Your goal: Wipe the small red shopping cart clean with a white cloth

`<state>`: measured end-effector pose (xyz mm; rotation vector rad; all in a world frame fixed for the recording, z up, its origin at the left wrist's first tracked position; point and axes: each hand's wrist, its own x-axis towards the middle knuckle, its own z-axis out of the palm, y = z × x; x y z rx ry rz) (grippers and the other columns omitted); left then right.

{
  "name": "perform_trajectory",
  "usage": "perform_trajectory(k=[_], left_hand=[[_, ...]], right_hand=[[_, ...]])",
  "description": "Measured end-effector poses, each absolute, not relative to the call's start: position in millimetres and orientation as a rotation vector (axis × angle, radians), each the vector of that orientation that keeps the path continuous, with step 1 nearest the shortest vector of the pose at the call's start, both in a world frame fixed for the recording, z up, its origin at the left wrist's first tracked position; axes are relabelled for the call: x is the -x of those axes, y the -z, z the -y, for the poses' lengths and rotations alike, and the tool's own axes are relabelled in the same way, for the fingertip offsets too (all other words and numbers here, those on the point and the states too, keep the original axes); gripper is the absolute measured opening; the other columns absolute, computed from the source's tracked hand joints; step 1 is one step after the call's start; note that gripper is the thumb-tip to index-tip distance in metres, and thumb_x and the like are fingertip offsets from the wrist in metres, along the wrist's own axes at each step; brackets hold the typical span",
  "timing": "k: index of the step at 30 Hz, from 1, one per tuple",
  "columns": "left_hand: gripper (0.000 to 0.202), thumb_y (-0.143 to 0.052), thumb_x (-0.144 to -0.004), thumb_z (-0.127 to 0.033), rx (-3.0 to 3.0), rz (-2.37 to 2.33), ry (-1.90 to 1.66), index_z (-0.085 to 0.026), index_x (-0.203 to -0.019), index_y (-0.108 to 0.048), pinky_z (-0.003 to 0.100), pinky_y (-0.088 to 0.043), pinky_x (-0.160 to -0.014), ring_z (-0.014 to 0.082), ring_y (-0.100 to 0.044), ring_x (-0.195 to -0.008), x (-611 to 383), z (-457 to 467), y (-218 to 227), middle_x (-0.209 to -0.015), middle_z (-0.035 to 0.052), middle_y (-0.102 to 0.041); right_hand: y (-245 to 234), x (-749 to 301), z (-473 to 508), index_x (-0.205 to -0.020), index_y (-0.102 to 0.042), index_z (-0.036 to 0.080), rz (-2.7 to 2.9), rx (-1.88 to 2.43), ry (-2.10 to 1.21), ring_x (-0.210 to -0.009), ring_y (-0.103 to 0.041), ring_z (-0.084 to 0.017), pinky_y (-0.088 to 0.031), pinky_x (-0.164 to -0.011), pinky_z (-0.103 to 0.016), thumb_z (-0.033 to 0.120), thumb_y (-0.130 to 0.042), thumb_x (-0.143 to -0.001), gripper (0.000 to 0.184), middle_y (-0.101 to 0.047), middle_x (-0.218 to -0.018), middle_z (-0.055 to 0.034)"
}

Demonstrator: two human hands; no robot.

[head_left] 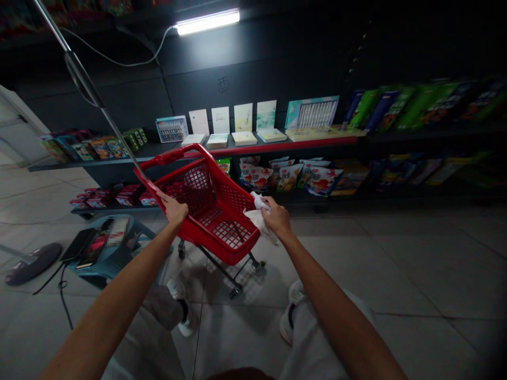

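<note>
A small red shopping cart (pixel 214 211) on wheels stands on the tiled floor in front of me, its basket empty. My left hand (pixel 173 208) is closed on the cart's left rim, below the red handle (pixel 174 155). My right hand (pixel 276 216) is closed on a crumpled white cloth (pixel 256 216) and presses it against the cart's right rim. My knees and white shoes show below the arms.
Dark shelves (pixel 277 145) with cards, booklets and snack bags (pixel 285 177) run along the back wall. At the left stands a teal stool (pixel 114 256) with phones on it, a metal pole (pixel 99 105) on a round base (pixel 31 264), and a cable on the floor.
</note>
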<state>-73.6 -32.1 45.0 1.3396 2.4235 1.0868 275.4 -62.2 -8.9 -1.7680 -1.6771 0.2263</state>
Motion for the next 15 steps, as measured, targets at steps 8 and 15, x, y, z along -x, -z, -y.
perform_trajectory(k=[8,15], left_hand=[[0.123,-0.066,-0.068,-0.01,-1.44,-2.353,-1.093,-0.005,-0.164,0.012,0.043,-0.044,-0.117,0.037,-0.049,-0.143,65.8,23.4,-43.4,-0.169,0.028,-0.017],[0.123,-0.064,-0.067,-0.009,-1.561,-2.307,-1.041,-0.001,-0.163,0.013,0.043,-0.047,-0.114,0.0368,-0.056,-0.137,69.3,18.1,-41.1,-0.165,0.0285,-0.03]], right_hand=[[14.4,-284.6,63.0,-0.134,-0.065,0.027,1.684,1.709,-0.227,-0.103,-0.074,-0.027,-0.053,-0.093,-0.034,0.022,-0.057,-0.09,0.044,-0.076,-0.122,-0.0075],[8.1,-273.8,62.1,-0.133,-0.067,0.025,1.664,1.664,-0.274,-0.107,-0.073,-0.026,-0.053,-0.096,-0.031,0.018,-0.056,-0.091,0.045,-0.076,-0.121,-0.0083]])
